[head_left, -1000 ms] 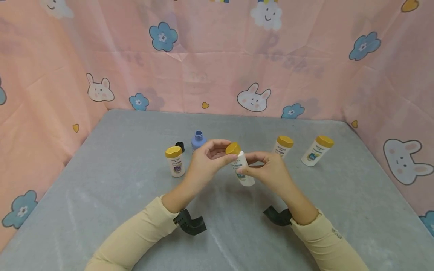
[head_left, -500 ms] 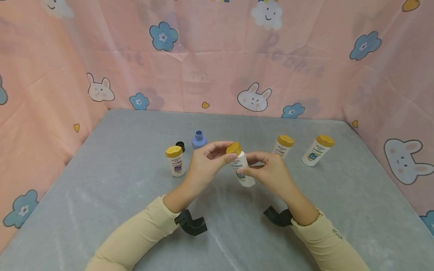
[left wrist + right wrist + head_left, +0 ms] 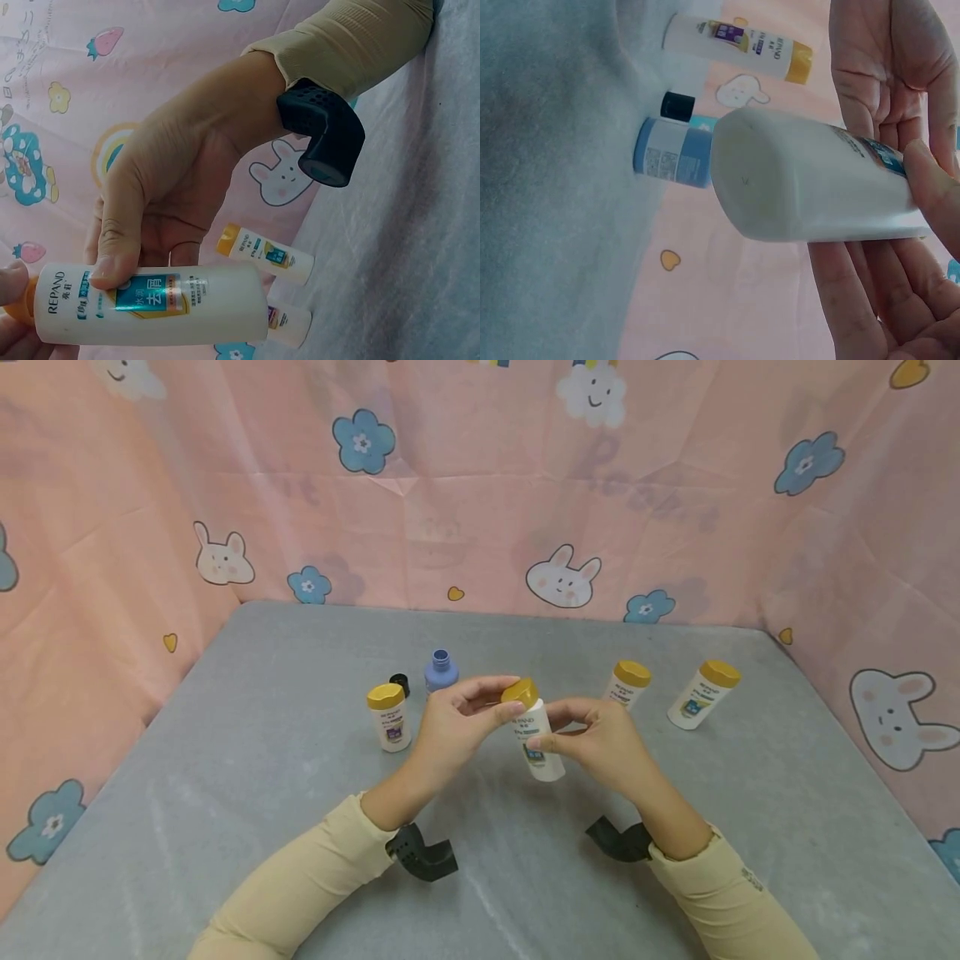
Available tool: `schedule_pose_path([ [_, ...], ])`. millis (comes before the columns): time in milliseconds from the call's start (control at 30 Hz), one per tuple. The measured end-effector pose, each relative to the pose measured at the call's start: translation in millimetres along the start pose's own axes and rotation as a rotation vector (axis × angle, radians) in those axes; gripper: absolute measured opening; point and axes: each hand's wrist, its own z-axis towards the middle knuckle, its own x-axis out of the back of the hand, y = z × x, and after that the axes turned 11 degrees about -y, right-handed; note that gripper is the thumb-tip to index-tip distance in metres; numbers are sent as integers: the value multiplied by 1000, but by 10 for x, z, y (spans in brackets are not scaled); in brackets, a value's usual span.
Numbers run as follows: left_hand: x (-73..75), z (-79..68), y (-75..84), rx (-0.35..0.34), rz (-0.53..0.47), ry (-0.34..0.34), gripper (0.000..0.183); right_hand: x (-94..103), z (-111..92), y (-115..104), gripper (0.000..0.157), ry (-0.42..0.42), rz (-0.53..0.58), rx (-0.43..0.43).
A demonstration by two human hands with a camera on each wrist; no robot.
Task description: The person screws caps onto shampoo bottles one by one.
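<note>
A white shampoo bottle (image 3: 542, 764) with a yellow cap (image 3: 521, 693) is held tilted above the middle of the table. My left hand (image 3: 461, 714) pinches the cap between thumb and fingers. My right hand (image 3: 600, 739) grips the bottle body, its thumb across the front label. The left wrist view shows the bottle (image 3: 217, 292) lying across the frame, right thumb on its label, left fingertips (image 3: 11, 281) at the cap. In the right wrist view the bottle's base (image 3: 754, 180) faces the camera, while the cap is hidden there.
On the grey table (image 3: 300, 860), another yellow-capped bottle (image 3: 390, 718) stands left, by a black cap (image 3: 400, 683) and an uncapped blue bottle (image 3: 440, 672). Two more yellow-capped bottles stand right: one (image 3: 628, 683) partly behind my right hand, one (image 3: 701, 696) farther out. Pink patterned cloth (image 3: 450, 510) hangs behind.
The held bottle has shifted slightly downward, and its label shows a little more toward the head camera. Both hands keep their grips. The standing bottles have not moved.
</note>
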Motion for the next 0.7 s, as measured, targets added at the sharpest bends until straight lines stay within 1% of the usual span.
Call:
schedule_pose_path([
  [167,8,6,-16,2,15,-17,31,16,8,6,26,-14,12,-11],
  [333,16,7,-20,3,18,-37,31,16,33,34,25,-23,12,-40],
  [500,21,4,-25,13,29,-63,33,29,28,14,26,-25,15,-33],
  [700,23,6,-25,0,54,-87,33,37,18,-12,28,-35,23,-31],
])
